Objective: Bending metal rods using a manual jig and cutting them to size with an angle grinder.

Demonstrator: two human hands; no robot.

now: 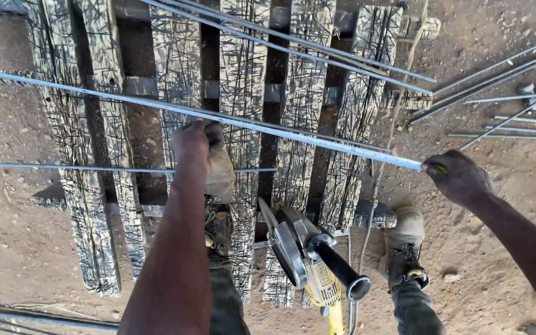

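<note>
Left hand fisted on the rod mid-pallet, right hand pinching its 3 o'clock end, but that long 9 o'clock overhang could whip, and the grinder at 6 sits by both boots.

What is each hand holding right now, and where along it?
Both hold the long metal rod lying across the scarred wooden pallet. The left hand grips it near mid-length; the right hand pinches its near end in the fingers.
</note>
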